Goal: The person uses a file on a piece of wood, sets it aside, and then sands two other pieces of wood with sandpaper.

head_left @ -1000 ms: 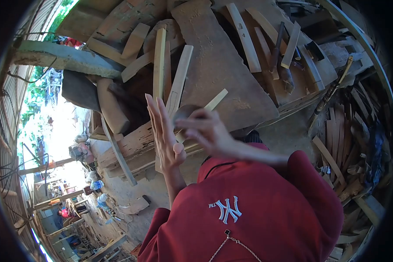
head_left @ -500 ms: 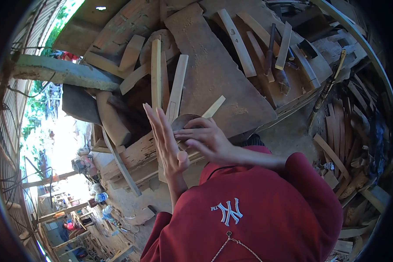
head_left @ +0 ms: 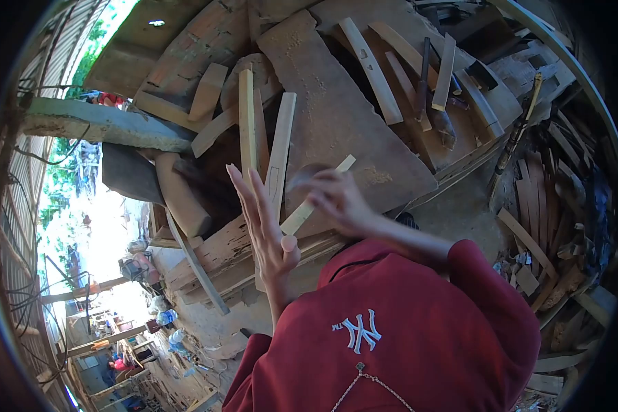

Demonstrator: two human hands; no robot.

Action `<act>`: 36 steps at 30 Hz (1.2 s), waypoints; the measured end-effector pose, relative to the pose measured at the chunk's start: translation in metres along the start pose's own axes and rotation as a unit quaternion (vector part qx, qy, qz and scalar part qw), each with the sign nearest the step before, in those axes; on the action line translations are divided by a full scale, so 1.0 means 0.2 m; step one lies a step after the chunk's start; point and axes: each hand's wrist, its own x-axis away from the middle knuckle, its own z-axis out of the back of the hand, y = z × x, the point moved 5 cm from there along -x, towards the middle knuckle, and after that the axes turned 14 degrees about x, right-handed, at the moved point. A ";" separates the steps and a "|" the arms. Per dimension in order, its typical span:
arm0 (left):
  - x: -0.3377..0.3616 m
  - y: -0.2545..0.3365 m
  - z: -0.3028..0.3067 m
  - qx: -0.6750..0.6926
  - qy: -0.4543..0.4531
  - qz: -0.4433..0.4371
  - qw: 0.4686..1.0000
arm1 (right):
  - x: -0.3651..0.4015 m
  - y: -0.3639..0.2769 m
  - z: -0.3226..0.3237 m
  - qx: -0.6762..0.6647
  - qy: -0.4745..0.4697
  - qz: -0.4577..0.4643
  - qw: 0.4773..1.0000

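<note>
My left hand [head_left: 271, 240] is raised edge-on above the front edge of the bench, its fingers stretched out and the thumb apart. Nothing shows in its grasp. To its right is my right hand [head_left: 340, 202], smeared by motion, with its fingers bent around a thin, round, brownish piece [head_left: 306, 176]. The blur hides what that piece is made of. Under the right hand lies a short pale wooden strip [head_left: 300, 217], slanting across the bench edge. Beside the left fingers, a longer strip with a marked outline [head_left: 279, 154] leans next to a yellowish wooden stick [head_left: 246, 120].
A wide, dusty wooden slab [head_left: 336, 103] covers the middle of the bench. Several strips and a dark-handled tool [head_left: 424, 82] lie at its right. Scrap wood [head_left: 532, 206] is heaped at far right. A concrete beam [head_left: 106, 123] juts in at left.
My right hand has moved right, away from the left palm, carrying the round piece with it. More of the short pale strip now shows. My left hand stays nearly still.
</note>
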 end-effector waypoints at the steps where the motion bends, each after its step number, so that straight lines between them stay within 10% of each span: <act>1: 0.00 0.00 0.01 0.001 -0.002 0.002 1.000 | -0.01 0.23 -0.05 0.022 -0.012 -0.050 0.998; 5: -0.02 -0.02 0.02 0.002 -0.001 0.013 1.000 | -0.04 0.61 -0.14 0.095 -0.044 -0.170 0.980; 11: -0.05 -0.03 0.02 -0.002 -0.007 0.046 0.999 | -0.02 -0.04 0.00 -0.137 -0.059 -0.007 0.989; 17: -0.02 -0.07 0.03 -0.008 -0.014 0.075 0.997 | -0.09 0.80 -0.17 0.159 -0.089 -0.136 0.974; 23: -0.01 -0.03 -0.02 -0.010 -0.045 0.049 0.998 | -0.14 -0.03 -0.02 -0.063 -0.135 0.080 0.986; 30: 0.07 -0.05 0.01 -0.017 -0.022 0.065 0.997 | -0.15 0.79 -0.21 0.070 -0.145 -0.082 0.984; 36: 0.08 -0.04 0.02 -0.028 -0.021 0.102 0.994 | -0.07 0.18 -0.14 -0.092 -0.130 -0.021 0.987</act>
